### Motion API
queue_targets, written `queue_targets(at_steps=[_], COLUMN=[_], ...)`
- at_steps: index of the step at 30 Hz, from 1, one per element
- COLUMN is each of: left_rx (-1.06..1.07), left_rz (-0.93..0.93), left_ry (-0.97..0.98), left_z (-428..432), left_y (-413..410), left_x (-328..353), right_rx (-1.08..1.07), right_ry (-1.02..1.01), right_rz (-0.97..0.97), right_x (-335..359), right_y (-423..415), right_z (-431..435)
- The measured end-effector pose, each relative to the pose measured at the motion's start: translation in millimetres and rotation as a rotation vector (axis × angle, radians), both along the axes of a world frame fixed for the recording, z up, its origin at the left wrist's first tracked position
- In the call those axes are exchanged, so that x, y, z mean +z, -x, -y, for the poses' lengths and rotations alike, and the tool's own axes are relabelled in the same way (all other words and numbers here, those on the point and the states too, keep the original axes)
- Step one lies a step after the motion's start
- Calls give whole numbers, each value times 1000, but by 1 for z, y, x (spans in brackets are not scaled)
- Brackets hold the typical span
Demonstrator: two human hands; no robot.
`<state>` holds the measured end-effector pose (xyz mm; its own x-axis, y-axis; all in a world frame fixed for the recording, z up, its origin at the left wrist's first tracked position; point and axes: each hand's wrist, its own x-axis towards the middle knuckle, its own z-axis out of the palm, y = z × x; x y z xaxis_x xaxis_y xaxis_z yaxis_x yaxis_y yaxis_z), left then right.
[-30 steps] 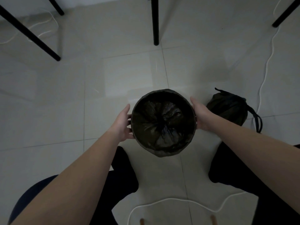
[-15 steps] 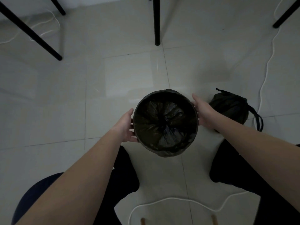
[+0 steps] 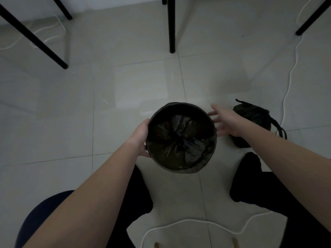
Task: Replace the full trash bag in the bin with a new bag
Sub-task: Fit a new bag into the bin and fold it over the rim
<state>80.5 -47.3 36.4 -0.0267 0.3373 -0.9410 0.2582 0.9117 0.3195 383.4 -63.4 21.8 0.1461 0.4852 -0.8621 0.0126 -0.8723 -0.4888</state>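
A round bin (image 3: 206, 169) stands on the tiled floor between my legs. It is lined with a black trash bag (image 3: 180, 140) folded over its rim. My left hand (image 3: 141, 136) presses against the bin's left side, fingers wrapped around the wall. My right hand (image 3: 225, 120) hovers just off the bin's right rim, fingers spread and blurred, holding nothing. A full, tied black trash bag (image 3: 254, 120) lies on the floor to the right of the bin, partly hidden behind my right hand and forearm.
Black table legs stand at the far left (image 3: 35, 38), the far centre (image 3: 171, 25) and the far right (image 3: 311, 17). A white cable (image 3: 288, 77) runs down the right side and another (image 3: 197, 222) loops near my feet. A dark chair seat (image 3: 35, 217) is at bottom left.
My right hand has come off the bin's right side and opened with fingers spread. The left hand stays on the bin, which has shifted slightly.
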Motion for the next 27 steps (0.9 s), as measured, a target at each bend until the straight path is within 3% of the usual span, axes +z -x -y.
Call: queue_targets(at_steps=[2, 5, 9, 13, 15, 18, 22, 27], left_rx=[-51, -27, 65, 112, 58, -82, -78, -90], left_rz=[-77, -174, -131, -31, -76, -308, -350, -398], left_ry=[44, -29, -126, -104, -125, -341, -458, -545], left_z=[-2, -7, -6, -3, -5, -13, -19, -29], left_y=[4, 6, -1, 1, 5, 11, 13, 16], left_x=[1, -2, -4, -6, -8, -14, -21, -34], right_rx=[-95, 37, 133, -69, -73, 77, 168, 123], right_ry=[-99, -54, 113, -31, -97, -187, -219, -319], right_rz=[35, 219, 36, -53, 77, 421, 493, 463], right_x=[0, 6, 10, -2, -8, -14, -20, -34], right_y=[-4, -9, 3, 8, 5, -1, 0, -8], right_z=[-7, -10, -1, 2, 0, -4, -3, -6])
